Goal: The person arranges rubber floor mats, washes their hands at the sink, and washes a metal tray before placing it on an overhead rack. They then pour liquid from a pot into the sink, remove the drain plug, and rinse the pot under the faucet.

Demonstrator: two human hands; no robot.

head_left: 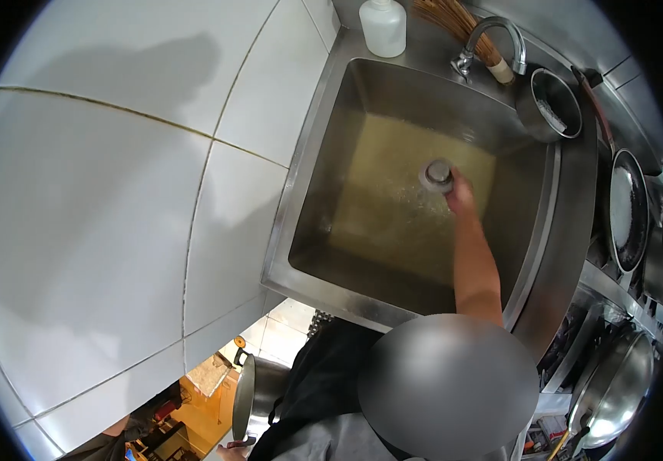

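Observation:
My right hand reaches down into a deep steel sink that holds shallow yellowish water. Its fingers close on a round metal drain plug at the middle of the sink floor. My left hand shows only partly at the bottom edge, below the sink's front. It grips the handle of a steel pot held low beside my dark apron.
A white bottle, a straw brush and a curved tap stand at the sink's back. A small steel pot sits at its right corner. Woks line the right side. A white tiled wall fills the left.

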